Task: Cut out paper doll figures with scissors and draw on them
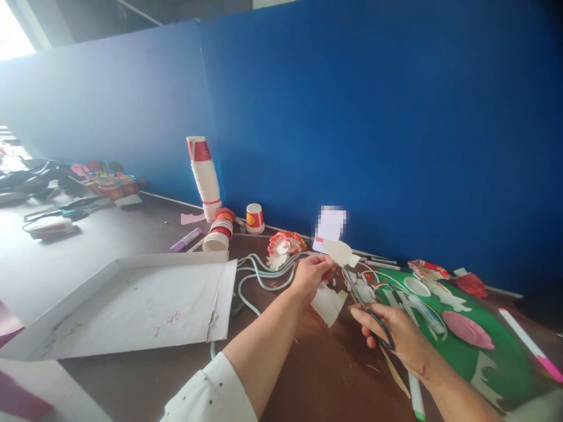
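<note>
My left hand (pixel 313 274) pinches a small white paper cutout (pixel 341 252) by its lower left side. The cutout has a rounded body and a narrow tab at its right end. In my right hand (pixel 391 331) is a pair of scissors (pixel 363 302), the dark handle around my fingers and the blades pointing up to the cutout's lower edge. Whether the blades are biting into the paper I cannot tell. Beneath my hands lie a white paper piece (pixel 329 303) and small scraps (pixel 364 288).
A white box lid (pixel 153 305) lies left, beside pale cables (pixel 259 272). Stacked paper cups (pixel 206 179) and a single cup (pixel 254 218) stand by the blue partition (pixel 373 117). Right is a green sheet (pixel 497 363) with a pink paper oval (pixel 468 329) and a marker (pixel 530 343).
</note>
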### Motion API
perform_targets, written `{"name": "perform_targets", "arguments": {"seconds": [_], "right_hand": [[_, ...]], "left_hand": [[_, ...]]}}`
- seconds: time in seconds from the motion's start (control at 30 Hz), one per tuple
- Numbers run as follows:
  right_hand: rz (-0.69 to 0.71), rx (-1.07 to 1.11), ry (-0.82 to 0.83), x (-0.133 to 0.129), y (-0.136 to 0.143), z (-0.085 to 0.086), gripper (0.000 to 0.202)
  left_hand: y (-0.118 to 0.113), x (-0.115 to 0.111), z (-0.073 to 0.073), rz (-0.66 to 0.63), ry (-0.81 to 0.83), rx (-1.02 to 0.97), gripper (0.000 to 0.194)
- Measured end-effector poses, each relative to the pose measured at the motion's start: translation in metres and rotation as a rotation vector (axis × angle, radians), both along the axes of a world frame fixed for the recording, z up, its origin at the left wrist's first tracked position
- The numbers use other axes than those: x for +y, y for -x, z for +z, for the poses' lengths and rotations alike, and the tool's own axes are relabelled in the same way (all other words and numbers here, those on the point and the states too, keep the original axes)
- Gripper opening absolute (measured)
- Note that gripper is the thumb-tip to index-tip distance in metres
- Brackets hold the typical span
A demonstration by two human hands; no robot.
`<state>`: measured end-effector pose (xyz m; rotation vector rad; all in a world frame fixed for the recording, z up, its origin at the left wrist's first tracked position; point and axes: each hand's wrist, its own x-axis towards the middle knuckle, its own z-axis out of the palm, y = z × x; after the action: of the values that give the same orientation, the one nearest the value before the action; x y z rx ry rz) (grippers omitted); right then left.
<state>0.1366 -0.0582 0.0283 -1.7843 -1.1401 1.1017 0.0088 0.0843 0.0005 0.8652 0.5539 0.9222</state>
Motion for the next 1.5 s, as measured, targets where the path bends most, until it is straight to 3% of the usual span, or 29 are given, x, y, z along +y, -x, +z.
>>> {"name": "perform_targets", "arguments": {"seconds": [0.57,1.0,1.5], "right_hand": [[-0.031,-0.062,-0.032,0.000,0.004,-0.004,0.043],[-0.019,-0.087,-0.049,-0.001,0.004,-0.007,0.040],[0.027,0.132,-0.073,-0.002,0.001,-0.014,0.041]], "left_hand": [[0.002,-0.002,0.004,-0.162,-0.111,0.112,0.035],[0.005,-0.001,0.008,-0.283,-0.004,0.156,0.030],[0.006,-0.001,0.009,-0.304,0.013,0.151,0.031]]}}
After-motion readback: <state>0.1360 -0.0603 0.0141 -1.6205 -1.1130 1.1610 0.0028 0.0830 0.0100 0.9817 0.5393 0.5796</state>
